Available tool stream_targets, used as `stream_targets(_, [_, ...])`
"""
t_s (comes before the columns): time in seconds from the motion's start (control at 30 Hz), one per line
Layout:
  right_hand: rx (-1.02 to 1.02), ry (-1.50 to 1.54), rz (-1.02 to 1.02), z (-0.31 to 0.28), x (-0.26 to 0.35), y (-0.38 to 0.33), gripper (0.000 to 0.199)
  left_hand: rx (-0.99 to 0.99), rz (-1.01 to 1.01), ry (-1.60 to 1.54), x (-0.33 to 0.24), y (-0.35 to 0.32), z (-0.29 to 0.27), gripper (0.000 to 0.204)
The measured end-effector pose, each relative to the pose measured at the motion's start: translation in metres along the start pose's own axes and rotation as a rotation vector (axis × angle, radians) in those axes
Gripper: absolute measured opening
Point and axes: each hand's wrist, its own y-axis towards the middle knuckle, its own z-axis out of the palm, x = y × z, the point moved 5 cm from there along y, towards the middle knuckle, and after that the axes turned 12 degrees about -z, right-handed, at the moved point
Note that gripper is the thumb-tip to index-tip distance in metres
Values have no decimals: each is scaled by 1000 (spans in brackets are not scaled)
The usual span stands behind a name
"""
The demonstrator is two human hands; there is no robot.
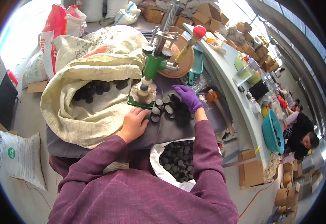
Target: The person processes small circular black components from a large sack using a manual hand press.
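Observation:
A green hand press [155, 66] with a red-knobbed lever stands on the grey cloth-covered table [140, 138]. My bare left hand [133, 125] lies at the near edge of its green base, fingers stretched out, holding nothing I can see. Purple-gloved, my right hand [188, 98] reaches over a heap of small black discs [181, 114], its fingers extended; what lies under them is hidden. Several discs with grey faces [166, 100] lie between the press and that heap. Left of the press, an open cream woven sack [54, 102] has more black discs inside.
Near my lap, a white bag [156, 155] is full of black discs. A wooden-handled mallet [222, 110], a green scoop [196, 65] and an orange-brown basin [181, 44] are at the right. Beyond the long white counter [241, 100], a person [301, 136] sits beside a teal basket [270, 130].

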Motion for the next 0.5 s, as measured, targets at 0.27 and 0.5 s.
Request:
stream_targets(0.27, [-168, -176, -223, 0, -21, -48, 36, 95, 152, 154, -27, 25, 82, 68])
stream_targets(0.5, [-176, -113, -260, 11, 0, -78, 33, 72, -13, 199, -24, 33, 107, 67])
